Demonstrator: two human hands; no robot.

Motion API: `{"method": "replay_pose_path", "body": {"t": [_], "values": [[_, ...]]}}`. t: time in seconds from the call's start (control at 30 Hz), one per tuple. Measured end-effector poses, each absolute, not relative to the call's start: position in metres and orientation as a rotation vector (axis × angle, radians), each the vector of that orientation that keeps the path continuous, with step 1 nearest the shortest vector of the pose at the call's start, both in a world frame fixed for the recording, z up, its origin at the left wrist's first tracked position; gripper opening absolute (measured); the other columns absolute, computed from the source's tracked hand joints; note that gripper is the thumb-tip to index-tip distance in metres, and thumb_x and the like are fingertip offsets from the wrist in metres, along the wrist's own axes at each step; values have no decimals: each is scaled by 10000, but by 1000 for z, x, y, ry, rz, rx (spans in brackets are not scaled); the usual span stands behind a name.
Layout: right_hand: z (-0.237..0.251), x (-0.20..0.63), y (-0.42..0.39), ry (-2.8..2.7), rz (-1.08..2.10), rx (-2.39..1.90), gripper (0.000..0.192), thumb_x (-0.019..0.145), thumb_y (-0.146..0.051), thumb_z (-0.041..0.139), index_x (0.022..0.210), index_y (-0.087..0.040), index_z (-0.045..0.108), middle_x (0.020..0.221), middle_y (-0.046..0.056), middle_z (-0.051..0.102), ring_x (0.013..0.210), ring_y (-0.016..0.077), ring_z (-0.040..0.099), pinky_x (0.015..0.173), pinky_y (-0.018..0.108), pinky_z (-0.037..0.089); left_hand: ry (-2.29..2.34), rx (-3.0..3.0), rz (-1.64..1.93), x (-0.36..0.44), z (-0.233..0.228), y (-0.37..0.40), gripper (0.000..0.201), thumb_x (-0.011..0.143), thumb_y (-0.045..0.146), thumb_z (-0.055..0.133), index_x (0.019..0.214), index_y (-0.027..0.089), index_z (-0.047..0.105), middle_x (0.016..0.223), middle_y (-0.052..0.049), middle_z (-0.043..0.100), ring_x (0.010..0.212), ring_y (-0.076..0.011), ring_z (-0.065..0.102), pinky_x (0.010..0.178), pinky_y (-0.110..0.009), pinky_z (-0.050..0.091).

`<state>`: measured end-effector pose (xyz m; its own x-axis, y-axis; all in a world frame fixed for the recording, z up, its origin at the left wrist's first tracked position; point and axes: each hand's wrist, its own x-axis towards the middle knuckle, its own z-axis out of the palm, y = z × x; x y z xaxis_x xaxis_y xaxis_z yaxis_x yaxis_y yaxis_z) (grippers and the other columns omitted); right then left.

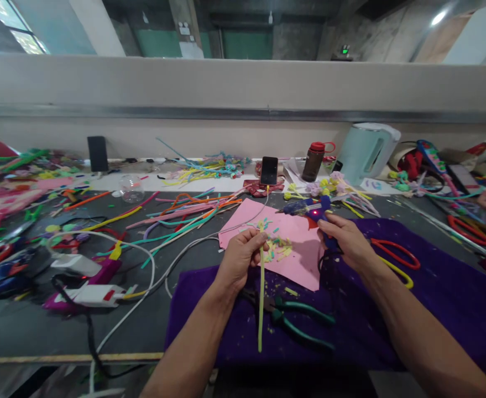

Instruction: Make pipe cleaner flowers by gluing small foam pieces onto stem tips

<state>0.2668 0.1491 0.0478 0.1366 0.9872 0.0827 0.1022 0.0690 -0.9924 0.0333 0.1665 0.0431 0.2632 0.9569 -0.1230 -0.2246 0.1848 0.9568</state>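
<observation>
On the far left of the tabletop (27, 326) lie loose pipe cleaners (176, 213), a white cable (143, 298) and a white and magenta tool (89, 293), all well apart from both hands.

The left hand (240, 260) is closed around a yellow-green pipe cleaner stem (260, 309). The grip sits near the upper end of the stem, thumb and fingers pinched on it. The long axis of the stem runs almost straight up and down in the view: below the grip it hangs toward the person over the purple cloth (433, 298), and above the grip only a short tip with a small tuft shows, over the pink paper sheet (296, 260). Green-handled pliers (296, 320) lie on the cloth just to the right of the lower part of the stem.

The right hand (346, 240) is closed on the handle of a blue glue gun (309, 209). Its nozzle points left, toward the top of the stem, and a red light shows on its body. The nozzle is near the tip of the stem but not touching it; the left grip lies just below and left of the nozzle.

Right of this hand, red-handled scissors (392, 254) rest on the cloth.
</observation>
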Motion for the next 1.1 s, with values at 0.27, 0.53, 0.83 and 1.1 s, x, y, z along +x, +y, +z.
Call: {"method": "replay_pose_path", "body": {"t": [0.27, 0.53, 0.83, 1.1], "values": [[18, 270, 177, -1163, 969, -1435, 454, 680, -419, 622, 1031, -140, 548, 683, 23, 623, 508, 125, 548, 471, 238, 431, 837, 967, 954, 34, 44, 166, 262, 678, 346, 662, 643, 124, 528, 558, 39, 549, 340, 9, 363, 318, -130, 210], [22, 275, 169, -1669, 30, -1947, 328, 776, -357, 537, 1008, -140, 618, 863, 111, 660, 750, 224, 613, 633, 306, 432, 724, 887, 762, 36, 43, 163, 219, 697, 284, 637, 611, 119, 521, 497, 41, 507, 315, 0, 365, 299, -123, 205], [54, 230, 121, -1966, 319, -922, 114, 783, -204, 593, 890, -177, 619, 818, 55, 637, 688, 131, 578, 548, 234, 454, 698, 908, 546, 44, 34, 156, 239, 715, 306, 631, 615, 103, 554, 441, 37, 495, 284, 4, 323, 302, -134, 165], [47, 223, 123, -2077, 208, -885, 52, 812, -163, 546, 840, -161, 590, 732, 48, 631, 694, 135, 568, 611, 249, 444, 691, 928, 530, 46, 34, 155, 282, 716, 325, 624, 562, 102, 547, 433, 32, 486, 292, -5, 326, 313, -154, 167]]}}
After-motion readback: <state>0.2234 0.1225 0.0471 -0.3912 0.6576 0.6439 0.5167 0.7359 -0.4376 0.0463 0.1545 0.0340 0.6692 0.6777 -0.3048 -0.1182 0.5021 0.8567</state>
